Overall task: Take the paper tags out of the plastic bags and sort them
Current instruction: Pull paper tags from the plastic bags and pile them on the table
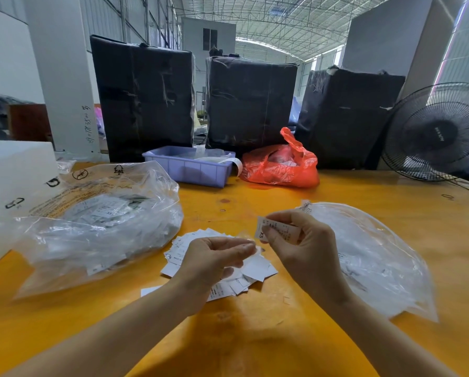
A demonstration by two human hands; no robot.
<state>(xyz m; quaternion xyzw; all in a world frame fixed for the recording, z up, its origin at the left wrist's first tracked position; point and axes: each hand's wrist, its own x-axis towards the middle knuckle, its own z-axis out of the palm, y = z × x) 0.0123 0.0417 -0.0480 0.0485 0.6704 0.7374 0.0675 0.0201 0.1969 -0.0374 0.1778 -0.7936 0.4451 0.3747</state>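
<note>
Your right hand point(301, 240) has a pinch grip on one paper tag point(278, 230), thumb and fingers curled round it, held up just above the bench point(255, 336); you can read "XS" printed on the tag's left end. Your left hand point(214, 257) sits right beside it with the fingertips curled together, and it looks like they're pinching a small clear baggie point(256, 250), though the plastic is so see-through it's hard to be sure. Under both hands there's a loose pile of tags point(255, 268) spread flat on the yellow bench, some face up, some blank side up. To your left is a big clear bag point(97, 229) stuffed with small packets of tags. To your right is another clear bag point(369, 257) lying flatter, with flat clear plastic inside, contents hard to make out. Further back on the bench there's a purple bin point(189, 165) with white strips in it, and just beside that a red bag point(279, 163). Three black-wrapped bales point(249, 102) stand behind those, and a fan point(437, 131) sits at the far right.
</note>
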